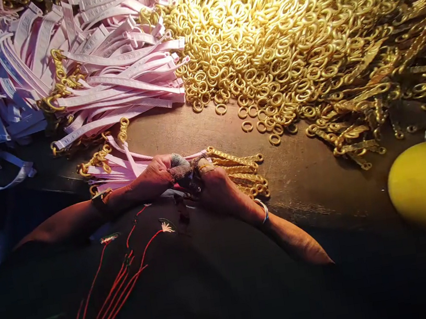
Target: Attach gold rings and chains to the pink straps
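Across the table (171, 131), a heap of gold rings (247, 62) lay beyond a pile of pink straps (120, 93) and my hands. My left grip (155, 174) and right grip (216, 183) met, curled; I couldn't tell what they pinched. They blocked the gap between narrow pink straps (104, 177), running left to right, and similarly aligned twisted gold bars (240, 168).

Legible text: none | Pale pink, flat, narrow straps (114, 95), heaped beyond the left hand (160, 170): rows of small raised marks run lengthwise along several straps, too small and blurred to resolve as letters, numerals or a brand.
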A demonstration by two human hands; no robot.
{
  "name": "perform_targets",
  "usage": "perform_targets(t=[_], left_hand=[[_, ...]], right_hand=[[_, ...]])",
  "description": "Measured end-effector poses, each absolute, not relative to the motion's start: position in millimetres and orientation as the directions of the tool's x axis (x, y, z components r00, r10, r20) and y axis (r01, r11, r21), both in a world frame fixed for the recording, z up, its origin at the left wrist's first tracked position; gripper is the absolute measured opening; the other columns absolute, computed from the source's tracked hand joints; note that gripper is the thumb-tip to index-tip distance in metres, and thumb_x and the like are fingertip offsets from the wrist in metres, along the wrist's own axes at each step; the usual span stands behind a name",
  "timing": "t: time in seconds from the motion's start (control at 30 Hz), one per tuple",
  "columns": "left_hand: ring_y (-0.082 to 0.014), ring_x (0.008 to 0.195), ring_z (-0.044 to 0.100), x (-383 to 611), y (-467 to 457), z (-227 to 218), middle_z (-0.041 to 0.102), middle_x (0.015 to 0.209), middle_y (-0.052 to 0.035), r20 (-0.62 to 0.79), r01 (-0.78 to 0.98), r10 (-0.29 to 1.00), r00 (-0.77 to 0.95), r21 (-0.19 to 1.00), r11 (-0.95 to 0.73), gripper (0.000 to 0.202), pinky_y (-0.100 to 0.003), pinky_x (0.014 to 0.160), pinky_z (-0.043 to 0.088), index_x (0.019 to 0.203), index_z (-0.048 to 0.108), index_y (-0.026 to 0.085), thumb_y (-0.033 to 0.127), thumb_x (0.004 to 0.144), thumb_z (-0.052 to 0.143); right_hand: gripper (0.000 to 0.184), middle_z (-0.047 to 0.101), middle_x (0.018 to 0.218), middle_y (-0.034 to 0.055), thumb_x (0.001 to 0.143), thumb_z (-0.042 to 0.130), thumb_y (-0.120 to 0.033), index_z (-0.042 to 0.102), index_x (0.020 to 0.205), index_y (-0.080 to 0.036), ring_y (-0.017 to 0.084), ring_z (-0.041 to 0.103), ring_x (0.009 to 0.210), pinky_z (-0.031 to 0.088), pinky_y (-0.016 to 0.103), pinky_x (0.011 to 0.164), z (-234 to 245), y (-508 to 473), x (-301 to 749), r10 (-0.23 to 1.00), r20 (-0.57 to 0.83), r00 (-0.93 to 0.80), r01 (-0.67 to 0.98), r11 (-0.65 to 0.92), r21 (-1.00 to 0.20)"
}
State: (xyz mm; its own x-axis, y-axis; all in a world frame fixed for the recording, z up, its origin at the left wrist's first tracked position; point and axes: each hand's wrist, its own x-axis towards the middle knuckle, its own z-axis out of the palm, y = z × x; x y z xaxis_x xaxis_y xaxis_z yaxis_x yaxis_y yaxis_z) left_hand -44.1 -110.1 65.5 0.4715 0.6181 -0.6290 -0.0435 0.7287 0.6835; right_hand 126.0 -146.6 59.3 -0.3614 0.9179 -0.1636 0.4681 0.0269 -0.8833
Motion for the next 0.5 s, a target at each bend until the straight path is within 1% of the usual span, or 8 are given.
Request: perform_targets(t=[0.1, 0.2, 0.3, 0.37, 0.43, 0.5], left_hand=[[-0.0116, 0.056, 0.060, -44, -108, 65, 0.064, 0.063, -0.0019, -0.632, -0.065, 0.611, 0.476, 0.668, 0.742, 0.040, -0.022, 0.055, 0.050, 0.070, 0.059, 0.010, 0.033, 0.056, 0.089], [-0.0145, 0.062, 0.064, -43, -108, 59, 0.066, 0.066, -0.0045, -0.638, -0.072, 0.602, 0.481, 0.655, 0.752, 0.040, -0.026, 0.062, 0.053, 0.073, 0.062, 0.009, 0.033, 0.056, 0.089], [-0.0150, 0.065, 0.063, -42, -105, 56, 0.067, 0.069, -0.0063, -0.615, -0.037, 0.628, 0.478, 0.700, 0.713, 0.039, -0.026, 0.063, 0.052, 0.073, 0.063, 0.009, 0.037, 0.060, 0.086], [-0.0119, 0.060, 0.058, -45, -99, 62, 0.064, 0.067, -0.0047, -0.594, 0.053, 0.642, 0.485, 0.753, 0.656, 0.036, -0.023, 0.057, 0.046, 0.071, 0.064, 0.010, 0.038, 0.062, 0.083], [-0.0091, 0.054, 0.049, -53, -90, 74, 0.059, 0.060, -0.0018, -0.575, 0.208, 0.650, 0.497, 0.806, 0.553, 0.032, -0.021, 0.051, 0.039, 0.067, 0.065, 0.012, 0.040, 0.064, 0.079], [-0.0095, 0.053, 0.046, -72, -80, 88, 0.055, 0.056, -0.0006, -0.544, 0.371, 0.695, 0.470, 0.836, 0.404, 0.029, -0.022, 0.051, 0.037, 0.064, 0.066, 0.014, 0.042, 0.066, 0.075]], right_hand=[[0.028, 0.056, 0.076, 0.0035, 0.087, 0.061, -0.043, 0.047, 0.085, -0.018, 0.013, 0.044, 0.064, 0.035, 0.026, 0.059, 55, -146, 127, 0.927, -0.184, -0.326, 0.483, -0.004, -0.875], [0.029, 0.057, 0.077, 0.0050, 0.090, 0.057, -0.045, 0.048, 0.087, -0.018, 0.014, 0.046, 0.064, 0.036, 0.027, 0.059, 48, -145, 129, 0.929, -0.179, -0.323, 0.520, 0.016, -0.854], [0.029, 0.056, 0.073, 0.0035, 0.092, 0.055, -0.046, 0.049, 0.086, -0.018, 0.013, 0.045, 0.061, 0.036, 0.027, 0.058, 45, -144, 129, 0.935, -0.136, -0.326, 0.528, 0.061, -0.847], [0.029, 0.057, 0.072, 0.0025, 0.092, 0.056, -0.046, 0.052, 0.092, -0.017, 0.012, 0.046, 0.060, 0.037, 0.026, 0.058, 48, -143, 130, 0.935, -0.107, -0.339, 0.501, 0.083, -0.862], [0.033, 0.060, 0.076, 0.0028, 0.093, 0.055, -0.045, 0.054, 0.107, -0.016, 0.012, 0.050, 0.062, 0.040, 0.025, 0.059, 54, -144, 132, 0.937, -0.086, -0.338, 0.474, 0.091, -0.876], [0.042, 0.064, 0.082, 0.0045, 0.094, 0.054, -0.046, 0.052, 0.122, -0.014, 0.013, 0.055, 0.067, 0.043, 0.025, 0.063, 62, -146, 135, 0.942, -0.079, -0.327, 0.488, 0.097, -0.867]])
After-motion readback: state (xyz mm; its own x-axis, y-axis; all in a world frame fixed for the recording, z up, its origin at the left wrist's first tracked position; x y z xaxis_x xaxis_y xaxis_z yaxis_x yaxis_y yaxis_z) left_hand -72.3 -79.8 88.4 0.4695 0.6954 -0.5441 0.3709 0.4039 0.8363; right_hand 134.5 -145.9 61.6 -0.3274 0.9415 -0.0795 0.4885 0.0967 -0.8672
